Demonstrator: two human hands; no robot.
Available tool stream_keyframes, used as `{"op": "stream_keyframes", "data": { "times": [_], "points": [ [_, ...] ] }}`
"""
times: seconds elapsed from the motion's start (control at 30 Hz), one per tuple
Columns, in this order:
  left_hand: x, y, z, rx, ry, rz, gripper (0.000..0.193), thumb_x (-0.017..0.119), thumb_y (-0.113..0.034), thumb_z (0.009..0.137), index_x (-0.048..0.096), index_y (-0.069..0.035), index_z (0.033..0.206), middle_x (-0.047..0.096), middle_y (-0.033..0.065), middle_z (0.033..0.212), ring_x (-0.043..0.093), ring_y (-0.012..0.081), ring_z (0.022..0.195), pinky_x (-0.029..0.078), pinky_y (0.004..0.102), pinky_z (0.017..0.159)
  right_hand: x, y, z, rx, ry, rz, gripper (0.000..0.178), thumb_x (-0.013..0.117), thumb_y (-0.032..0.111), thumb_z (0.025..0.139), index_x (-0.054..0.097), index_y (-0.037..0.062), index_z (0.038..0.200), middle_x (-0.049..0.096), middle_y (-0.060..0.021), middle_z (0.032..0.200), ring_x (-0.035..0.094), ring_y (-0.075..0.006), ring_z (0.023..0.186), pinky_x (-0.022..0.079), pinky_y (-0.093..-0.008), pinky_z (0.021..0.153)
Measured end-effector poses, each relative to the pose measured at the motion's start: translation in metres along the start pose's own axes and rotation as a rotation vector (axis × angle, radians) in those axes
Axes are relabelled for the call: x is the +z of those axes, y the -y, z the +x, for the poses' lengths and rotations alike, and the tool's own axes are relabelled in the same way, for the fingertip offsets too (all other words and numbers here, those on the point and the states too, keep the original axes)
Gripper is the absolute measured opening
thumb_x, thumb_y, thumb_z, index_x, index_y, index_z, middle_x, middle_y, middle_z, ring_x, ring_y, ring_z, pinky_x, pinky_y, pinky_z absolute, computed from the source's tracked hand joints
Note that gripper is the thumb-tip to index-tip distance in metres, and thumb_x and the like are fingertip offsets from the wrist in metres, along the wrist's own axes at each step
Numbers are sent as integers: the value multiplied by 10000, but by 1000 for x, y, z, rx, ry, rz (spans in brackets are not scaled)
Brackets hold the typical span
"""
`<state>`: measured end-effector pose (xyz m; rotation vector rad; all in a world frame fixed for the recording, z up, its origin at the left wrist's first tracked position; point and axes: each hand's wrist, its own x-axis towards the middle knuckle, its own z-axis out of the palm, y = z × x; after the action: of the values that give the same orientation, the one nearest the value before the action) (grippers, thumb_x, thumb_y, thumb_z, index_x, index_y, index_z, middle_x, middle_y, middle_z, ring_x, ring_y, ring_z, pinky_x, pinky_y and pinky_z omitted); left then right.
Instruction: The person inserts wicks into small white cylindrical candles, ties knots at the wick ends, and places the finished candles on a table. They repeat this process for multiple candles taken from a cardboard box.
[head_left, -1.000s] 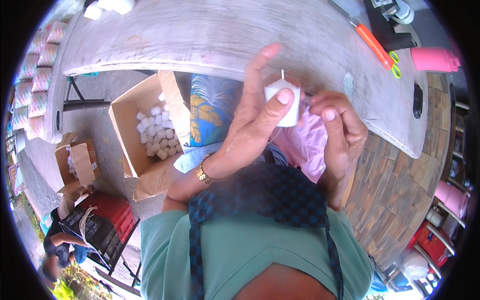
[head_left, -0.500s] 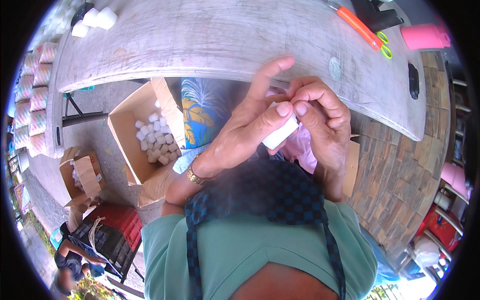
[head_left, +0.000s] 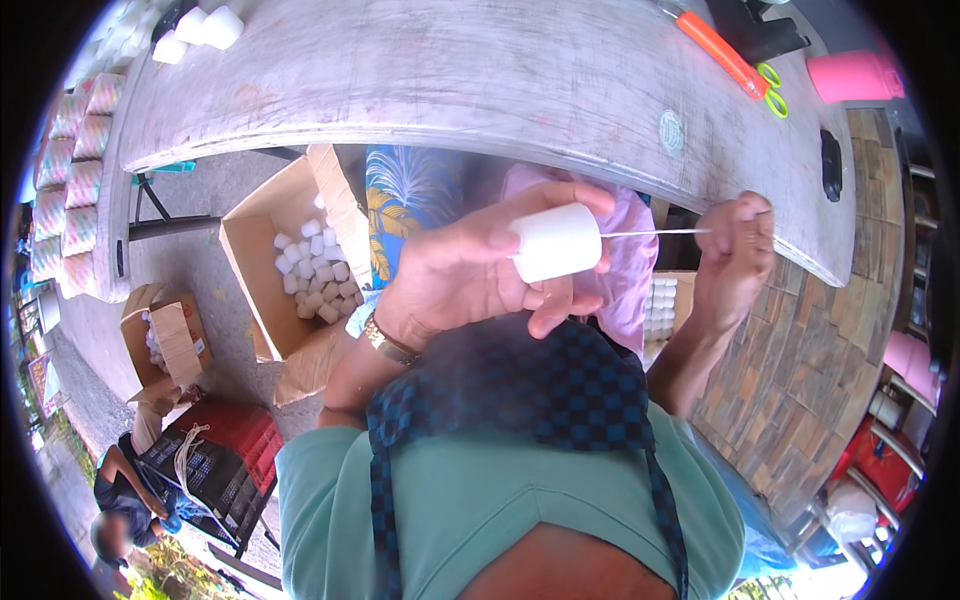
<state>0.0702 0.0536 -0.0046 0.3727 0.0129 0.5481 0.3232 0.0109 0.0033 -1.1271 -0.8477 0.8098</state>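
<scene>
My left hand [head_left: 450, 262] holds a smooth white cylinder [head_left: 557, 243], slightly tapered, lying sideways between the thumb and curled fingers. From its right end a thin white string [head_left: 652, 233] runs straight across to my right hand [head_left: 736, 240]. The right fingers are pinched together on the string's far end, just off the table's front edge. Whether the cylinder is a spool or a solid piece does not show. Pink cloth [head_left: 625, 265] lies behind the string, under the table edge.
An open cardboard box [head_left: 262, 245] of similar white cylinders [head_left: 322, 270] stands at left, a smaller box [head_left: 165, 335] beyond it. On the table [head_left: 400, 80] lie white cylinders [head_left: 208, 28], an orange cutter [head_left: 715, 45] and green-handled scissors [head_left: 772, 90]. A person [head_left: 130, 500] sits at lower left.
My right hand has moved away to the right, drawing the string out between the hands. The left hand has turned the white cylinder so its end faces right.
</scene>
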Motion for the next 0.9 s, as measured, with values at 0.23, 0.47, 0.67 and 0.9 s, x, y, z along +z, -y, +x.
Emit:
{"op": "stream_keyframes", "data": {
  "times": [0.23,0.47,0.67,0.9],
  "points": [
    [11,-7,-3,-70,-112,145,879,697,-275,739,221,62,1397,512,265,1160,661,319,741,492,473,939,6,-5,-24,-12,939,-441,223,629,215,881,690,20,971,586,-69,882,546,-151,795,437,-328,702],
    [-8,17,-3,-90,-62,-317,697,633,-366,819,373,29,1331,557,216,1114,647,316,869,462,470,948,42,-14,-22,-129,644,313,330,510,271,961,691,-2,920,562,-217,1130,547,-293,1053,445,-446,896],
    [-6,22,-12,-31,-77,-290,733,629,-427,806,370,21,1325,557,204,1015,627,275,782,464,476,959,61,-24,-41,217,741,929,245,408,280,1011,551,82,1009,569,-129,1022,561,-267,940,483,-432,834],
    [8,20,-15,-97,24,-137,800,590,-412,746,348,31,1366,573,197,1050,647,275,778,511,380,839,50,-32,-50,233,640,863,299,466,319,989,514,41,887,474,-45,698,428,-107,601,373,-252,549]
  ]
}}
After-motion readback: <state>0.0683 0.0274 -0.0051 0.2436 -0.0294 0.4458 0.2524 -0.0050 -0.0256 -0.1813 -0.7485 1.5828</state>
